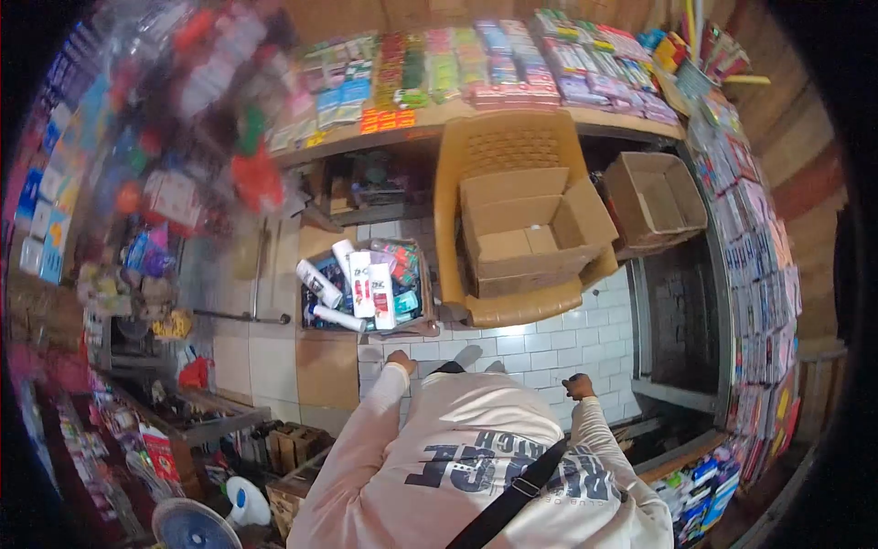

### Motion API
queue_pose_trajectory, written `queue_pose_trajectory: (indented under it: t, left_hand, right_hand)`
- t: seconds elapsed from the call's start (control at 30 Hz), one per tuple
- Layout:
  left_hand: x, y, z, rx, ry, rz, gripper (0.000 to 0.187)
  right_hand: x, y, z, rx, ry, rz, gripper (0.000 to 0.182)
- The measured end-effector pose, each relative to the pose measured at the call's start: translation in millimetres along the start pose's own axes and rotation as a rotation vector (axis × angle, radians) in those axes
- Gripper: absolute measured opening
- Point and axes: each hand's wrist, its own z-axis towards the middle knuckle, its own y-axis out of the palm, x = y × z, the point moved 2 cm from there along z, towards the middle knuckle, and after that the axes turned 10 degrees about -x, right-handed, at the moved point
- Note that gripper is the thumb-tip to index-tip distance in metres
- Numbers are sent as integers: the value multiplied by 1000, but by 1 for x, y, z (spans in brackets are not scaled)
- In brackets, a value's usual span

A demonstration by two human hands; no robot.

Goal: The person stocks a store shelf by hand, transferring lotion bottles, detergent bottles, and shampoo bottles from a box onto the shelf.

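Observation:
My left hand (401, 360) hangs over the tiled floor, its fingers curled in and nothing seen in them. Just ahead of it is a cardboard box (423, 324) packed with toiletries. White ZINC bottles (381, 291) lie on top there, among colored packets and dark bottles. My right hand (578, 386) is closed in a loose fist at my right side, with no object showing. Beyond it stands a tan woven plastic chair (512, 312), bearing an open cardboard box (530, 267). Neither hand touches a box or the chair.
A second open carton (655, 203) stands right of the chair. Behind runs a counter (430, 116) with rows of sachets. Packaged goods (754, 247) line the right side. Hanging goods blur at upper left. A fan (194, 526) is at lower left.

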Motion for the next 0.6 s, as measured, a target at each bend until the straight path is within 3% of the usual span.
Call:
queue_pose_trajectory:
  t: [0.03,0.1,0.2,0.3,0.4,0.47,0.6]
  left_hand:
    - [-5,-3,-14,41,-24,-83,51]
    - [0,-22,-60,185,-97,-292,38]
    - [5,-45,-99,607,-94,-555,28]
    - [-3,-71,-94,940,146,-820,22]
    - [20,-133,-131,1209,125,-577,28]
    - [15,-154,-116,1262,99,-403,35]
    - [12,-185,-98,1001,30,-335,54]
  right_hand:
    - [15,8,38,20,-110,-308,32]
    - [-29,5,37,-62,-153,-307,32]
    - [-77,13,41,-96,-236,-133,33]
    - [-146,21,25,-96,-350,-52,41]
    - [-201,34,20,-142,-428,-73,47]
    - [-234,48,12,-160,-513,-78,47]
    - [-284,79,1,-221,-540,151,42]
